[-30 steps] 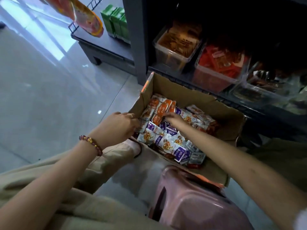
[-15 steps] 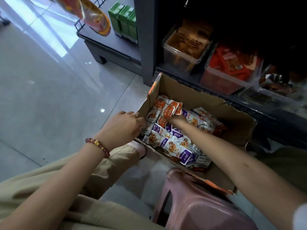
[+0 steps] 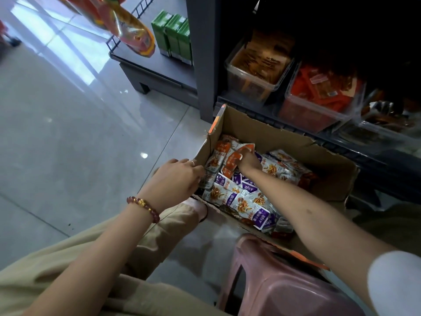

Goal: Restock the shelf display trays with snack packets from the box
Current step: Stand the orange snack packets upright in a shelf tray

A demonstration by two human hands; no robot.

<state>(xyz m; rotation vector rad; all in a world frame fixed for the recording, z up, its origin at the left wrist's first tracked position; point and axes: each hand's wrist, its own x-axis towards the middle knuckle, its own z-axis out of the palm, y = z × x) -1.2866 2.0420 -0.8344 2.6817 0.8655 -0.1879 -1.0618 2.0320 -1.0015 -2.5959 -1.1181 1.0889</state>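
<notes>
A shiny snack bag [image 3: 129, 30] hangs at the far left, above a low grey rack [image 3: 155, 62] that carries a row of green cartons [image 3: 173, 35]. Below them lies a pale tiled floor [image 3: 68, 133]. Beige trousers [image 3: 68, 270] fill the near left corner.

The left hand [image 3: 175, 179], with a beaded bracelet [image 3: 143, 205] on its wrist and a ring on one finger, reaches to the left wall of the cardboard box [image 3: 273, 135]. Its fingers curl over that wall, with their tips against a silver packet [image 3: 208, 179] just inside; whether they grip the packet or only the cardboard cannot be told.

The box stands open on the floor, just in front of the dark shelf [image 3: 205, 65]. It is full of small packets. The purple packets [image 3: 246, 185] lie toward its near side and the orange packets [image 3: 232, 158] toward its far left corner. The right hand [image 3: 249, 160] is down inside the box, fingers closed around a bunch of the orange packets.

A pink stool [image 3: 284, 288] stands near the box's near wall.

On the shelf behind the box, three clear trays sit side by side: the brown-filled tray [image 3: 248, 75], the red-filled tray [image 3: 307, 110] to its right, and a third tray [image 3: 376, 133] at the far right, whose contents are too dim to make out
</notes>
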